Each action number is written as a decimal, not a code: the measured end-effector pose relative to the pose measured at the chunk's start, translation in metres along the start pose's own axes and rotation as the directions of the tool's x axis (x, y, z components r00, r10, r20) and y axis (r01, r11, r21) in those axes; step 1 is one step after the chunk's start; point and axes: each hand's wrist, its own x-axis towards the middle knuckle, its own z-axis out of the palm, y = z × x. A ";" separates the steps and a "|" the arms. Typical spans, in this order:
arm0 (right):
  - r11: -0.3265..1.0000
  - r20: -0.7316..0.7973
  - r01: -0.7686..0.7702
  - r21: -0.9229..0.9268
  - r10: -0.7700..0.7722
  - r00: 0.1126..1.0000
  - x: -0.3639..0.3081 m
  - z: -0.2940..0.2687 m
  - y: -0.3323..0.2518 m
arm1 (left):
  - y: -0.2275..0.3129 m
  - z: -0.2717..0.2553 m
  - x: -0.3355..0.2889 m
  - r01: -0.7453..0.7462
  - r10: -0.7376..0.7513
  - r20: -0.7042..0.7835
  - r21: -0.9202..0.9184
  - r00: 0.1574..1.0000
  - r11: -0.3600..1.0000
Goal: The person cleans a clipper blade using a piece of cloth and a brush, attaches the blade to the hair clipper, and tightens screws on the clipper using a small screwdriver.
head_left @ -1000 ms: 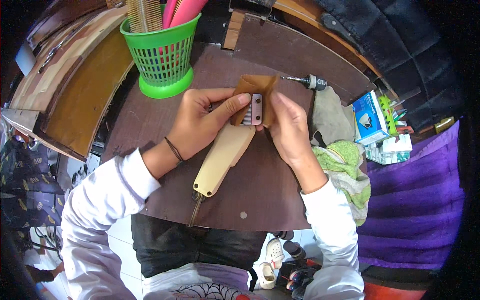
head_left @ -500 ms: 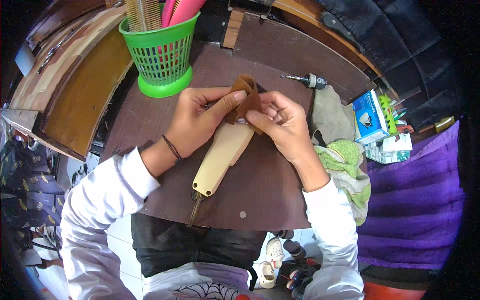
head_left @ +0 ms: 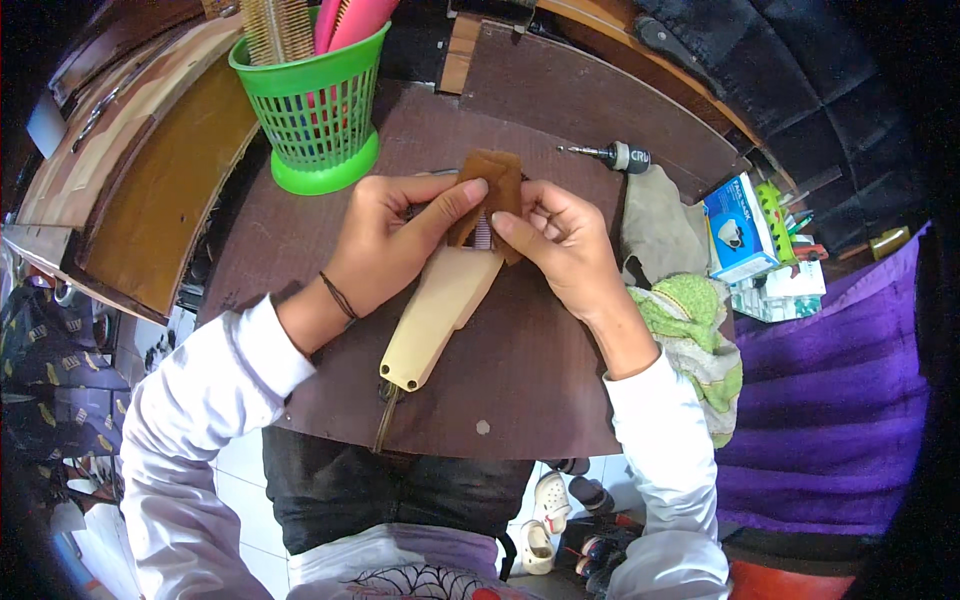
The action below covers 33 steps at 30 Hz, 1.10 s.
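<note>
A cream hair clipper (head_left: 440,310) lies on the dark brown table, its metal blade (head_left: 482,232) pointing away from me and its cord end toward me. Around that blade end sits a folded brown sheet (head_left: 491,175), stiff like leather or sandpaper; I cannot tell which. My left hand (head_left: 395,235) is closed, pinching the sheet's left side with the thumb on top. On the other side my right hand (head_left: 560,245) is closed too, its thumb pressing the sheet's lower right edge beside the blade. The fingers beneath the sheet are partly hidden.
A green basket (head_left: 320,115) with combs and brushes stands at the back left. To the right lie a small screwdriver-like tool (head_left: 615,155), a grey cloth (head_left: 660,225), a green-and-white towel (head_left: 690,340) and a blue box (head_left: 738,228). The table's curved front edge (head_left: 483,458) is near my body.
The brown sheet has gone from a curled loop to a flatter fold, and more of the clipper's blade shows. Both hands keep their grip with small finger shifts.
</note>
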 end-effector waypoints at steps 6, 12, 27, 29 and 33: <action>0.962 -0.025 -0.063 -0.267 0.058 0.998 -0.001 -0.007 -0.002 | -0.003 -0.005 0.003 -0.044 0.042 0.049 0.042 0.998 0.998; 0.998 -0.022 -0.045 0.041 0.046 0.999 0.000 0.001 -0.002 | -0.005 -0.002 0.000 -0.018 0.018 -0.005 -0.015 1.000 1.000; 0.996 -0.144 -0.030 -0.081 0.018 0.989 -0.003 0.003 -0.007 | 0.000 0.002 0.001 -0.028 0.028 0.012 -0.022 1.000 0.999; 0.998 -0.112 -0.060 -0.001 0.060 0.992 -0.003 -0.001 0.001 | 0.002 0.002 0.002 0.055 -0.055 0.006 -0.037 0.998 0.998; 1.000 -0.047 -0.014 0.026 0.015 0.999 -0.002 -0.001 0.006 | -0.007 0.002 0.003 0.096 -0.111 -0.106 -0.143 0.988 0.985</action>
